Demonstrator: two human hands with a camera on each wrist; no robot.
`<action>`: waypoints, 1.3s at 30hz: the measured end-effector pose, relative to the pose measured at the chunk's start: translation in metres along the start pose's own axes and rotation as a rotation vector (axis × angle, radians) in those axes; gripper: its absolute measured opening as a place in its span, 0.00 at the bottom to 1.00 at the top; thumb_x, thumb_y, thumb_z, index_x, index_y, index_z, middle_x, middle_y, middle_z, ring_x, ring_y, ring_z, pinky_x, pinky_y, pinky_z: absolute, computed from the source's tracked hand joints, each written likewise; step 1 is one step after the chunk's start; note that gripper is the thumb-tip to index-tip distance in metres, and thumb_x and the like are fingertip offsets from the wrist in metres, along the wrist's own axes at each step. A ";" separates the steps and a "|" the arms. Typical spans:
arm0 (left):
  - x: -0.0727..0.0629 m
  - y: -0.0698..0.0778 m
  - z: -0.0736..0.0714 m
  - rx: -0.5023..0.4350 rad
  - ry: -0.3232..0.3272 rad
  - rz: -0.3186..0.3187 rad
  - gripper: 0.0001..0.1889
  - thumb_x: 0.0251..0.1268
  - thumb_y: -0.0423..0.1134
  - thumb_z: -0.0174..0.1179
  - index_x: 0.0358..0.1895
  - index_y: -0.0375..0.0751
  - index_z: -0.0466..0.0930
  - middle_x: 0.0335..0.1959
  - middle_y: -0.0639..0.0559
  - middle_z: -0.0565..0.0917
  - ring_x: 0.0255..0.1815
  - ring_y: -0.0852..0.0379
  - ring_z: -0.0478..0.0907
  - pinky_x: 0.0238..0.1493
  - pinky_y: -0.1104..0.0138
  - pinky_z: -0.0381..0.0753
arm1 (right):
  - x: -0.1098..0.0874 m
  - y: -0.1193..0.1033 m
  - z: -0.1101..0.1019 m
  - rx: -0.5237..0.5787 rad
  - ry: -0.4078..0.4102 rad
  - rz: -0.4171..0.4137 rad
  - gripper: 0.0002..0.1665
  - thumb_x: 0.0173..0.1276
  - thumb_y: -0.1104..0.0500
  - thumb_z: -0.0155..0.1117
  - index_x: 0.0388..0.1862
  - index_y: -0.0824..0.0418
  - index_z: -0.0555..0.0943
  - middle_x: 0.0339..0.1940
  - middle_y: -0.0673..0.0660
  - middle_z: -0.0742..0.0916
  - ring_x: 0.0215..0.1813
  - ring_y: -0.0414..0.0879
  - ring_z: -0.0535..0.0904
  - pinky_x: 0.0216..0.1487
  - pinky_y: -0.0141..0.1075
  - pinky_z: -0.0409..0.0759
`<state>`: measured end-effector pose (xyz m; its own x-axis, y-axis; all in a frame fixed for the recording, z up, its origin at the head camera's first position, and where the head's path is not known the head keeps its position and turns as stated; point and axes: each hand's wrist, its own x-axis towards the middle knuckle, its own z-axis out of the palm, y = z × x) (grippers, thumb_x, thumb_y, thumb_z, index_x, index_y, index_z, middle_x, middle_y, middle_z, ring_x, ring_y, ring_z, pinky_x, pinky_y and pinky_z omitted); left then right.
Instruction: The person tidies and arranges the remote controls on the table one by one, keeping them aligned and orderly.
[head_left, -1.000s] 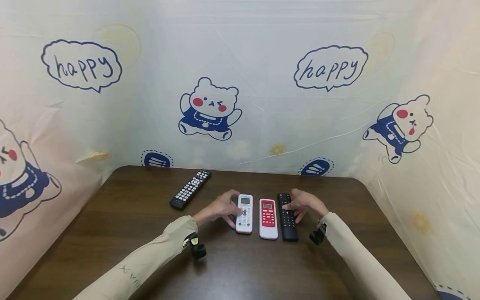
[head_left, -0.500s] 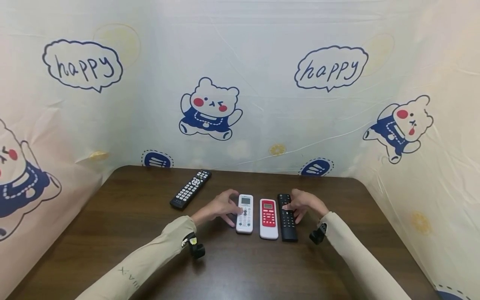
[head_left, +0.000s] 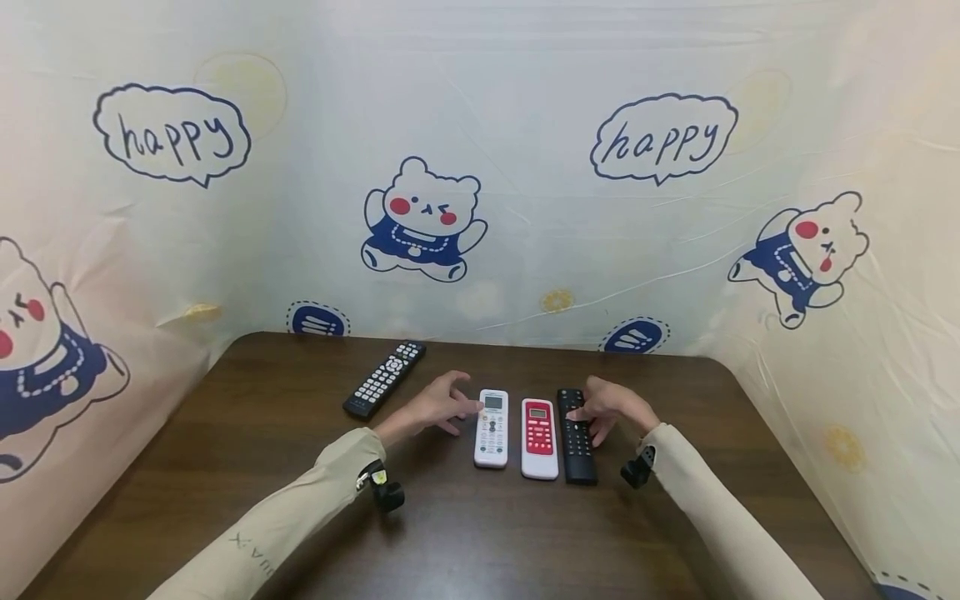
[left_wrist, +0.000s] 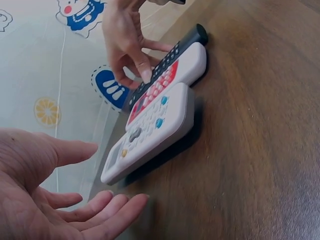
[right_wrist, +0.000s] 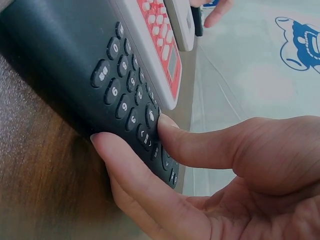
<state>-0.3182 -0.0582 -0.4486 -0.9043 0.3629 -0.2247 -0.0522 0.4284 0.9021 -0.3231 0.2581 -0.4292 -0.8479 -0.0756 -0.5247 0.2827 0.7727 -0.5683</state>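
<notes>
My right hand point(head_left: 617, 407) holds the black remote control point(head_left: 579, 458) on the right, thumb on its buttons and fingers along its outer edge. That grip shows up close in the right wrist view, where the remote point(right_wrist: 65, 55) lies near the wooden surface. Left of it is a red-and-white remote control point(head_left: 540, 462) with a small screen. A white remote control point(head_left: 491, 437) comes after it in the row. My left hand point(head_left: 435, 403) is just left of the white remote, its fingers spread. In the left wrist view, a gap shows between the left thumb point(left_wrist: 75, 151) and the white remote point(left_wrist: 170, 117).
Another black remote control point(head_left: 385, 379) with white buttons lies slanted at the back left of the brown wooden table point(head_left: 480, 542). A printed cloth point(head_left: 540, 167) hangs behind the table and along both its sides.
My left hand has let go of the white remote and drawn back slightly to the left, fingers spreading. The right hand keeps its hold on the black remote.
</notes>
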 end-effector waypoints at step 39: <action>-0.012 -0.020 -0.098 0.071 0.384 0.261 0.21 0.80 0.33 0.55 0.69 0.29 0.72 0.58 0.29 0.81 0.56 0.31 0.81 0.54 0.48 0.89 | -0.002 0.020 0.000 0.212 0.010 -0.043 0.24 0.76 0.66 0.65 0.62 0.72 0.66 0.49 0.72 0.78 0.48 0.61 0.84 0.40 0.45 0.93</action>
<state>-0.3474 -0.1526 -0.4278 -0.9755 0.1393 0.1706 0.2144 0.4242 0.8798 -0.3156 0.2735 -0.4391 -0.8656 -0.0983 -0.4910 0.3330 0.6193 -0.7111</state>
